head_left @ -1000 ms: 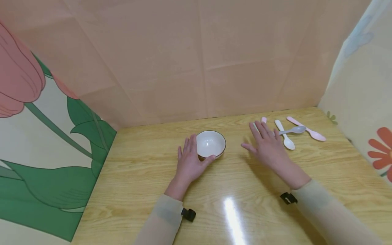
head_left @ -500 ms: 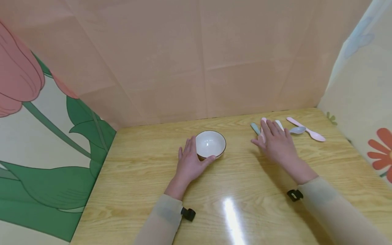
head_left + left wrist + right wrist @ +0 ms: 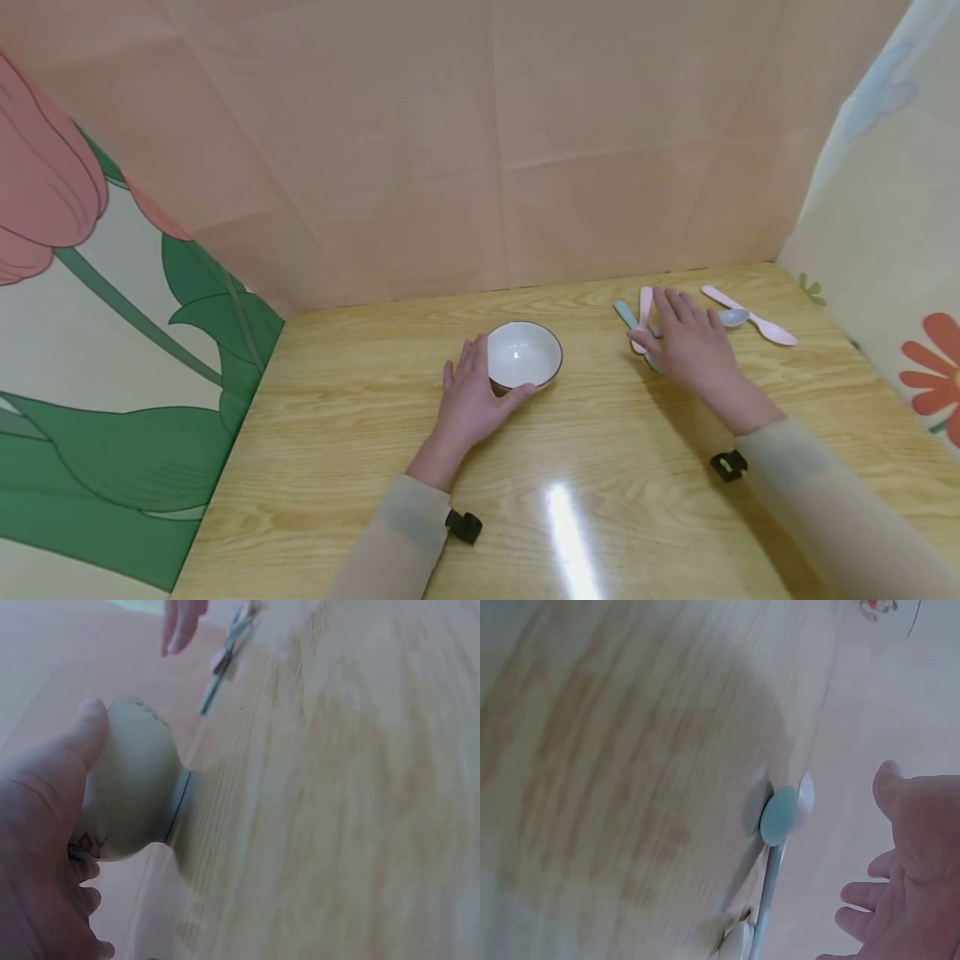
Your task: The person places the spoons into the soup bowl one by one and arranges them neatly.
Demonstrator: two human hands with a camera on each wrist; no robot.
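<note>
A white bowl (image 3: 528, 354) with a dark rim stands upright at the table's middle. My left hand (image 3: 472, 402) grips it from the left, thumb at the near side and fingers around the far side; the left wrist view shows the bowl (image 3: 135, 780) between thumb and fingers. My right hand (image 3: 693, 350) hovers over several spoons, fingers spread and holding nothing. Beneath it lie a green spoon (image 3: 625, 313), a pink spoon (image 3: 646, 305) and a grey-blue spoon (image 3: 733, 317), each partly covered. The right wrist view shows a white spoon (image 3: 736, 941) beside the green spoon (image 3: 780, 817).
Another pink spoon (image 3: 776, 334) lies right of the right hand. The wooden table (image 3: 337, 433) ends at a pinkish backdrop (image 3: 390, 167). Panels printed with a tulip (image 3: 45, 167) and an orange flower (image 3: 941, 375) border the sides.
My right hand has moved rightward over the spoons, uncovering the green and pink handles and covering the white spoon. My left hand and the bowl have shifted slightly right.
</note>
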